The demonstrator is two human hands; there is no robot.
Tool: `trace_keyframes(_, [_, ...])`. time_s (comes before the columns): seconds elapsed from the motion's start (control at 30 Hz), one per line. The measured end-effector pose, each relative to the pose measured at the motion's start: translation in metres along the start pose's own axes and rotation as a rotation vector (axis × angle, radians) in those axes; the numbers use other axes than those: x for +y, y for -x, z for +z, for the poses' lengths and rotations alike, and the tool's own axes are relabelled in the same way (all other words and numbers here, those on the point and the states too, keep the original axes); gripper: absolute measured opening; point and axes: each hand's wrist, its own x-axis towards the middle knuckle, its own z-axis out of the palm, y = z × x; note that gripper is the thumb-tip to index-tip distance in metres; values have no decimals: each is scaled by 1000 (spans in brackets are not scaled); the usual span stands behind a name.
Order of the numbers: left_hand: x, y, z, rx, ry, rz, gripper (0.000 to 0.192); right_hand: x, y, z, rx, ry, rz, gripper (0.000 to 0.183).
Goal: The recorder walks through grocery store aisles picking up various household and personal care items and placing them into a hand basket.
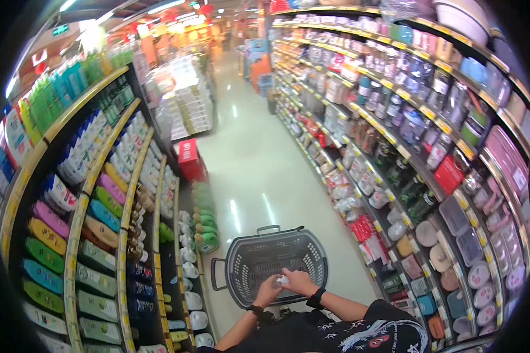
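Note:
Both of my hands meet over the near part of a grey plastic shopping basket. My left hand and my right hand are together on a small white object, whose kind is too small to make out. Perforated side walls and a slatted bottom show inside the basket; my hands and forearms hide its near side. One loop handle sticks out at its left, and another handle stands at its far rim. A black band circles each wrist.
Shelves of shampoo and lotion bottles line the left side. On the right, long shelves hold cups, bottles and plastic boxes. Green-wrapped packs and a red box stand on the pale floor at left. Stacked goods lie farther ahead.

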Motion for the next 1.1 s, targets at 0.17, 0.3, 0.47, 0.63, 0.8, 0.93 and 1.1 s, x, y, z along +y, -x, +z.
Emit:
trace_keyframes(0.17, [-91, 22, 23, -49, -43, -231, 44, 38, -26, 92, -230, 156, -142, 53])
trace_keyframes(0.3, [-108, 16, 54, -394, -360, -341, 52, 67, -31, 150, -329, 208, -133, 46])
trace_keyframes(0.47, [-141, 14, 76, -439, -311, -482, 52, 80, -25, 186, -554, 277, 13, 52])
trace_keyframes(0.63, [-113, 39, 70, -426, -253, -475, 49, 86, -6, 195, -687, 113, 103, 49])
trace_keyframes(0.8, [-72, 91, 21, -257, -104, -265, 33, 173, -11, 241, -953, 144, 17, 52])
trace_keyframes(0.93, [-81, 183, -56, 75, -112, -362, 35, 90, 1, 220, -839, -147, 187, 44])
trace_keyframes(1.1, [-97, 323, -133, 578, -30, -589, 34, 86, 23, 206, -586, -5, 107, 42])
